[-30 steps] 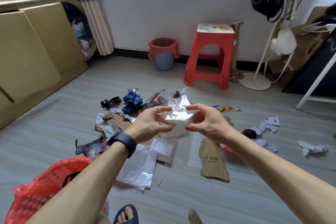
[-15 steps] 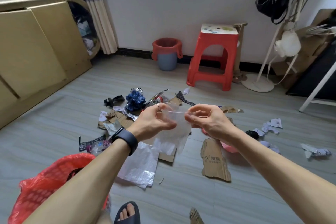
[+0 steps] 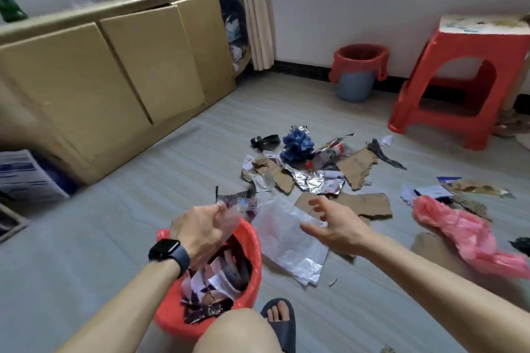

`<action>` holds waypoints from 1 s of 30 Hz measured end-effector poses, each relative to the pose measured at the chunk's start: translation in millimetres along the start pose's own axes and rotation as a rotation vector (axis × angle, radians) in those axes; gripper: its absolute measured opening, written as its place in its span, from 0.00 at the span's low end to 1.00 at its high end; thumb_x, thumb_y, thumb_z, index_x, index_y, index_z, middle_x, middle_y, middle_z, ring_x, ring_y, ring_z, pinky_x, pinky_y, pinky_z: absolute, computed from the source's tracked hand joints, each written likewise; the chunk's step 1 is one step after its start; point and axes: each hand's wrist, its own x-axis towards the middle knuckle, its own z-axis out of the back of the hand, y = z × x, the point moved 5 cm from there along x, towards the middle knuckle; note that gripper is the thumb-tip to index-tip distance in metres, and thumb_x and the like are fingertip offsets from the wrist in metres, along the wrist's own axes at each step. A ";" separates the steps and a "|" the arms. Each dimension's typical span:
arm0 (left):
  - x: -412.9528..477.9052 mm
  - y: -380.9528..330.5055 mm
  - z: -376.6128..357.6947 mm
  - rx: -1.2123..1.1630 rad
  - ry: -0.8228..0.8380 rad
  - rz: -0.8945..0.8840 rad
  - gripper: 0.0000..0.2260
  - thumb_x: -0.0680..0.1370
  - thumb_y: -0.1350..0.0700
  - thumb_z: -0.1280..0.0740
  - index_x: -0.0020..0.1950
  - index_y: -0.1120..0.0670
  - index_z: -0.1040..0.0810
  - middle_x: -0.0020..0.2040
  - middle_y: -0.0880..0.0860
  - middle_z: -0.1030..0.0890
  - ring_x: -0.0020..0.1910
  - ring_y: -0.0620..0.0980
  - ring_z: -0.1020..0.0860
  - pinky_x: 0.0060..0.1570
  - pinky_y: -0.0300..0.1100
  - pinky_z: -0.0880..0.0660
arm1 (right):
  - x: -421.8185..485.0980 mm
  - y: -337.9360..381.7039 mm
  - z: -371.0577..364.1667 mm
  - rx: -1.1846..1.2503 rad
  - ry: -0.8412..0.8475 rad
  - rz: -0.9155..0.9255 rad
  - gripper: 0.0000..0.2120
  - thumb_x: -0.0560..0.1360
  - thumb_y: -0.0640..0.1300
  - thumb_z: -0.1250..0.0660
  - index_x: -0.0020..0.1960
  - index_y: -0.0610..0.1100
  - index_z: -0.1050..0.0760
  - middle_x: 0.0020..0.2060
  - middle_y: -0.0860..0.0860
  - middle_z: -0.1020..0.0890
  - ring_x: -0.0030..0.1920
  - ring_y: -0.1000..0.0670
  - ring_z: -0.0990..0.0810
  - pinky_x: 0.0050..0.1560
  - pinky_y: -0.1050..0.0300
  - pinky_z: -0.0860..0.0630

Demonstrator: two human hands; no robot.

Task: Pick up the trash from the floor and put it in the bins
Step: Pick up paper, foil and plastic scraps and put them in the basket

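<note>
A littered floor is being viewed from above, from the head of a person who is sitting or crouching low. A crumpled piece of clear plastic (image 3: 233, 216) is being pinched between the thumb and fingers of the left hand (image 3: 198, 231), directly above the near bin (image 3: 256, 255). This bin is lined in red and is already being filled with torn paper (image 3: 220, 281) and wrappers. The right hand (image 3: 334, 225) is being held empty close by, with its fingers spread and relaxed, above a white plastic bag (image 3: 289, 246) lying on the floor. The task is judged to be partly done: a good load is being held by the near bin, and the clear plastic looks ready to be dropped in. Much is being left on the floor, though: the white plastic bag, several cardboard pieces (image 3: 364, 203), a foil wrapper (image 3: 314, 183), a blue crumpled wrapper (image 3: 296, 143) and a pink plastic bag (image 3: 464, 235). A second bin (image 3: 358, 74) is being kept well apart by the wall, near a red stool (image 3: 459, 80).
</note>
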 end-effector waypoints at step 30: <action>-42.7 92.7 -293.4 0.298 0.679 0.189 0.39 0.66 0.26 0.63 0.70 0.38 0.76 0.77 0.52 0.70 0.75 0.69 0.62 0.63 0.72 0.67 | 82.4 32.0 -226.4 0.250 0.104 0.065 0.42 0.74 0.34 0.46 0.79 0.55 0.62 0.79 0.54 0.48 0.77 0.55 0.45 0.75 0.62 0.46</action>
